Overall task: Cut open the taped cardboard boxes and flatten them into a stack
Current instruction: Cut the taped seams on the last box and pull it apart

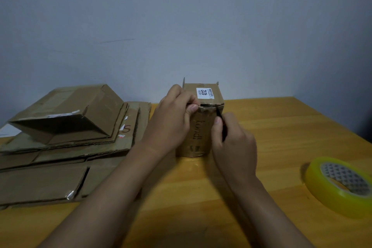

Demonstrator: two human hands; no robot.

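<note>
Small taped box point(201, 127) stands upright mid-surface, right of the flattened stack point(60, 147). My left hand point(173, 119) pinches its top-left edge; my right hand point(233, 139) grips a dark cutter point(220, 119) at the top seam. Best to keep the blade shallow, draw along the tape, left fingers off its path.

Your left hand point(173, 119) and right hand point(233, 143) are bare, no gloves, rings or watch; both forearms are sleeveless.

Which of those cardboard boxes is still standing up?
The small box with the white label, gripped by the left hand; the others lie flattened in the stack.
</note>
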